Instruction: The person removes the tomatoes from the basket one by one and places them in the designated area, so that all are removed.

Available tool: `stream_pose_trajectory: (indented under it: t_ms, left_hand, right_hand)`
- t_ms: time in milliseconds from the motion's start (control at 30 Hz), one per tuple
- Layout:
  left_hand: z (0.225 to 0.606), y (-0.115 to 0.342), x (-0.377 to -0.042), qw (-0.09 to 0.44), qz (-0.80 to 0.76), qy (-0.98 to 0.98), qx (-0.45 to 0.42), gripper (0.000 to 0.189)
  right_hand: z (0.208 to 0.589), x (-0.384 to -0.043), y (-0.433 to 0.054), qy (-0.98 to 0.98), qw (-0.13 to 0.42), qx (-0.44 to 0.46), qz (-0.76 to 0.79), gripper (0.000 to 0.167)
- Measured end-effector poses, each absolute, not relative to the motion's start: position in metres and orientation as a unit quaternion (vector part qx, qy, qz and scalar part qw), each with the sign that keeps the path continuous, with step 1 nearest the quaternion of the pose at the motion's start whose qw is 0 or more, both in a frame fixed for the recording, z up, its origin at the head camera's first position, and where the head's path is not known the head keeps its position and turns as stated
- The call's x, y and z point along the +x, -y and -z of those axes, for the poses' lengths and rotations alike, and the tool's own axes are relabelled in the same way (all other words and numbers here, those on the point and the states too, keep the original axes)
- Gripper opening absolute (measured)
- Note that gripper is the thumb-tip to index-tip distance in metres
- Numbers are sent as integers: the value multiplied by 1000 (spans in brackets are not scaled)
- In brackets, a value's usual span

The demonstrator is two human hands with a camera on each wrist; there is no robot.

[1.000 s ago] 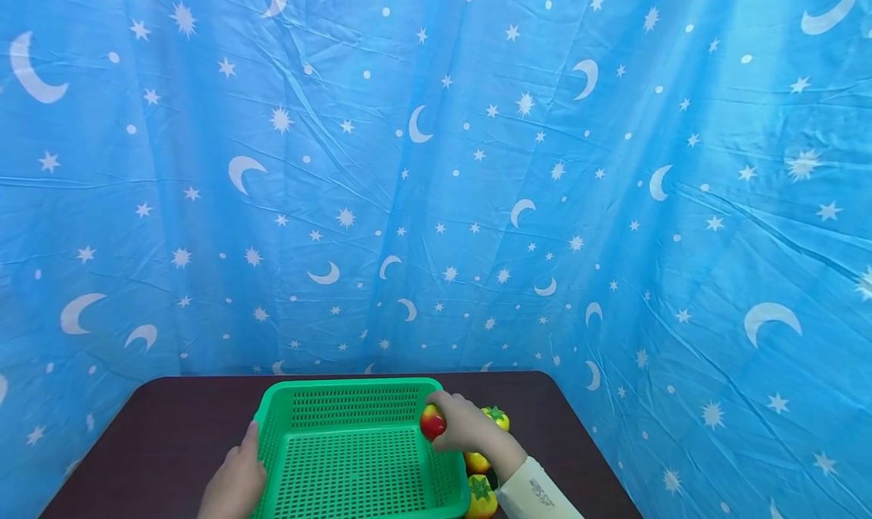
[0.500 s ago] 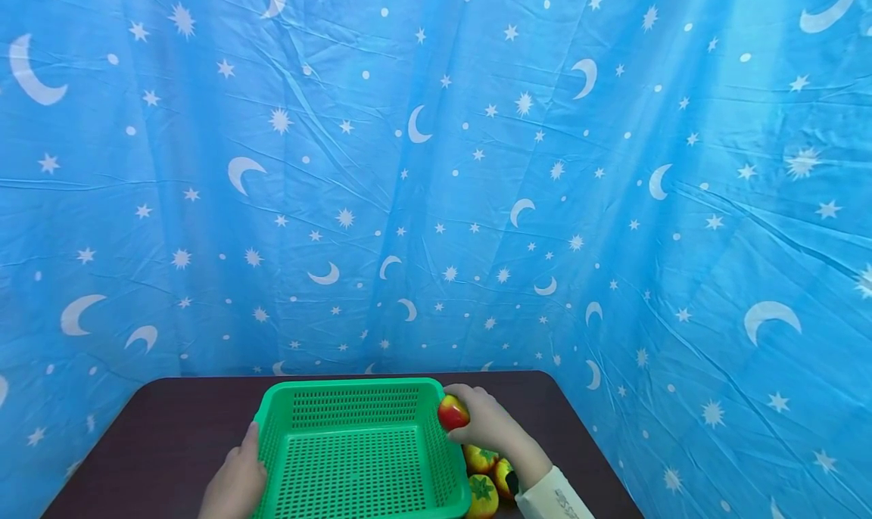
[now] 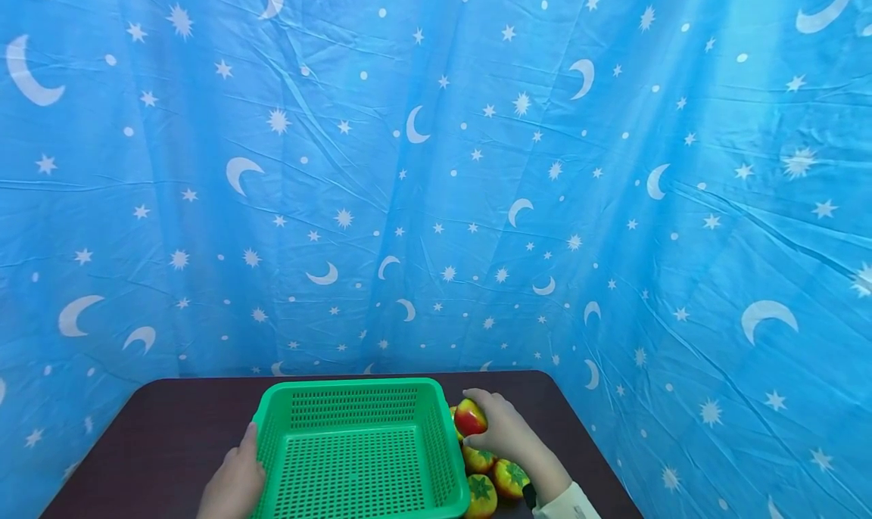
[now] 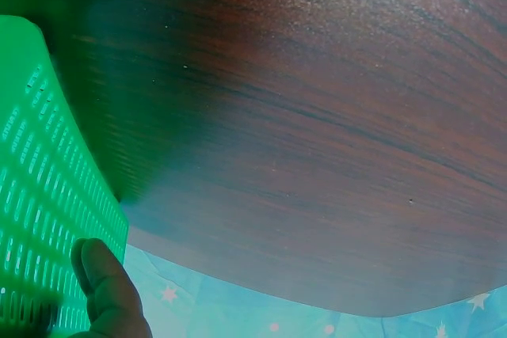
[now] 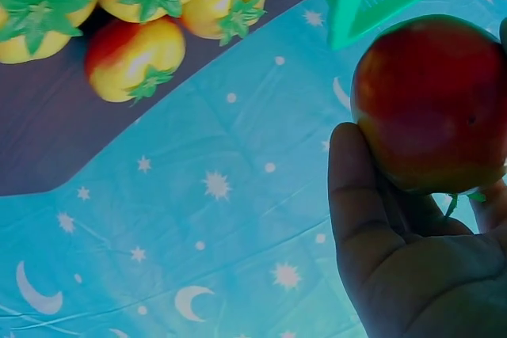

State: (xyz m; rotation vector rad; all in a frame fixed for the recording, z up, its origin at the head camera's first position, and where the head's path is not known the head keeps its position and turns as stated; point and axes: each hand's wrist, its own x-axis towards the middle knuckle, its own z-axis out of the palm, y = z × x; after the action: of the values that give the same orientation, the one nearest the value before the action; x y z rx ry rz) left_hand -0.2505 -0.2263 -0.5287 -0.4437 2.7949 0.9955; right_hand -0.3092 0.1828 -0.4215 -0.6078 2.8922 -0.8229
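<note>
In the head view a green mesh basket stands on the dark table, nothing lying in it. My left hand rests at its left rim; the left wrist view shows straight fingers against the outer wall. Just beyond the right rim, my right hand holds a red-and-yellow tomato between thumb and fingers. A bit of green stalk shows beneath this tomato in the right wrist view. Several more tomatoes with green star-shaped tops lie along the basket's right side, one partly hidden behind the held tomato.
The dark wooden table has rounded far corners and extends left and right of the basket. Behind it and along its right side hangs a blue curtain with white moons and stars.
My right hand has carried the tomato rightward, from over the basket's right rim to beside it. More of the lying tomatoes now show. The left hand and basket stay in place.
</note>
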Motion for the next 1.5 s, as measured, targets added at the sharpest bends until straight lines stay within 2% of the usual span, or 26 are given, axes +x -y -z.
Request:
stream_pose_trajectory:
  t_ms: [333,533,967,1500]
  left_hand:
    - [528,227,-249,62,-330,-931,-141,73]
    - [529,227,-248,59,-336,-930,-136,72]
    - [532,227,-248,45,-334,-932,-133,73]
    - [526,224,-245,42,-329,-934,-129,74]
  right_hand:
    - [435,-300,-197,-943,36,-166,287,65]
    - [445,-295,-209,-949,38,-160,270,69]
    - [464,-288,-219,-945,82,-145,281,65]
    - [482,-275,-228,-945,106,-127,283,72]
